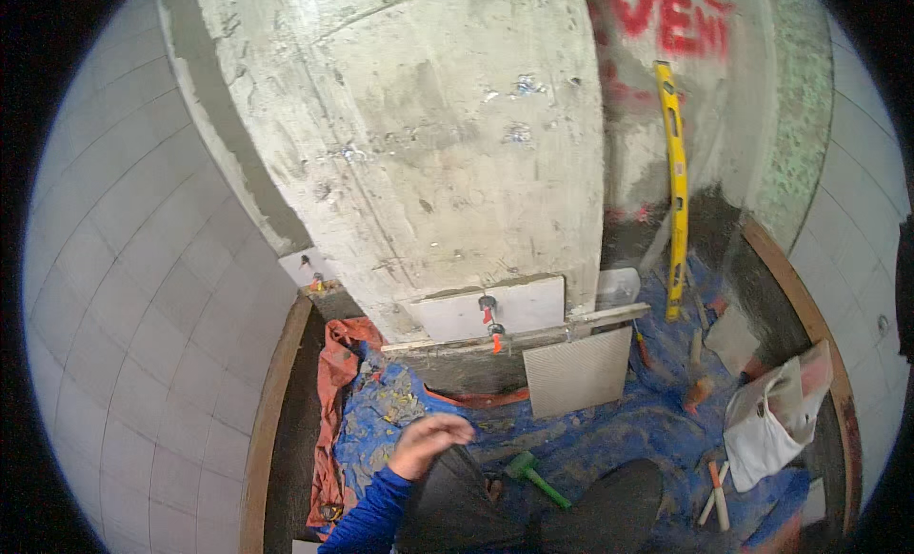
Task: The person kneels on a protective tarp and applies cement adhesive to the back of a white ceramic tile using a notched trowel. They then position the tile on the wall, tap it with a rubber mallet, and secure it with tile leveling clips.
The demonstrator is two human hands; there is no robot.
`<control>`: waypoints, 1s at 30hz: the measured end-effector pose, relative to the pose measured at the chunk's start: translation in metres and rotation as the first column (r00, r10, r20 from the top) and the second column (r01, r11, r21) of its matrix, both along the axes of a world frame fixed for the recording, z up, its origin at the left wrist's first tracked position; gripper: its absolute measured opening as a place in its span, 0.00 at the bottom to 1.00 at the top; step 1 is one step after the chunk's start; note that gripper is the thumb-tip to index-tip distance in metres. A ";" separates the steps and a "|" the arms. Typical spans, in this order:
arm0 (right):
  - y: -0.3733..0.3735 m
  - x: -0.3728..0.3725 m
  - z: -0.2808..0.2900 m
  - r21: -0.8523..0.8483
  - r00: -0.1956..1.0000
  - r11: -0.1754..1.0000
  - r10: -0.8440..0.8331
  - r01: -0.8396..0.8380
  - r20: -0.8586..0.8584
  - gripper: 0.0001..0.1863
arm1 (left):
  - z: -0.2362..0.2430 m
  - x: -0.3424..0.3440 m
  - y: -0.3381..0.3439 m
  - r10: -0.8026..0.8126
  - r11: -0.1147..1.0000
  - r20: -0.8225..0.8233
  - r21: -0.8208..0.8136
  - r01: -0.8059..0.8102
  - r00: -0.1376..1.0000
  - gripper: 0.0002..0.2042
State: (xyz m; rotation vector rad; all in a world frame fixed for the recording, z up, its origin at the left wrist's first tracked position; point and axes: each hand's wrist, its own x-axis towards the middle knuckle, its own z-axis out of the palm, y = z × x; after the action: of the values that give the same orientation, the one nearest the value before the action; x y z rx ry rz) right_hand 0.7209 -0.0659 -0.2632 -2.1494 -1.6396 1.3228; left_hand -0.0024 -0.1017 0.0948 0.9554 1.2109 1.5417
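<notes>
My left hand (431, 443), in a blue sleeve, is raised over my bent dark-trousered leg. Its fingers are extended and loosely curved to the right, with nothing visible in them. Nearest to it, a green mallet (521, 465) lies on the blue tarp (590, 438) between my legs. Ahead, a white strip of tile (447, 314) stands against the wall above a wooden batten (562, 327), with a red and black clip-like piece (488, 311) at its face. A larger ribbed beige tile (578, 371) leans below the batten. My right hand does not show.
A yellow spirit level (676, 192) stands upright against the back wall. On the right are a white bag (771, 425), a tool with an orange and pale handle (716, 497) and a pale board (731, 340). Tiled walls (143, 297) rise at both sides. Rubble (386, 406) covers the tarp's left part.
</notes>
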 end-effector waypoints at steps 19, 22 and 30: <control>-0.087 -0.029 0.107 -0.558 0.432 0.615 -0.789 0.558 -0.438 0.21 | -0.041 -0.044 -0.036 -0.111 0.943 0.629 0.310 -0.117 0.770 0.23; -0.093 -0.038 0.123 -0.459 0.550 0.592 -0.800 0.662 -0.238 0.25 | -0.043 -0.046 -0.039 -0.095 0.943 0.608 0.308 -0.124 0.788 0.23; -0.096 -0.080 0.147 -0.297 0.392 0.545 -0.806 0.784 -0.444 0.16 | -0.046 -0.046 -0.050 -0.118 0.924 0.624 0.355 -0.145 0.772 0.21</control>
State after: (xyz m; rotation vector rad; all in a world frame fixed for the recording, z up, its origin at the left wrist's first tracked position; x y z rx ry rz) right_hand 0.6410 -0.1615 -0.1159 -1.8540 -0.2197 1.3716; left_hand -0.0480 -0.1520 0.0489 0.5607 0.4286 1.9441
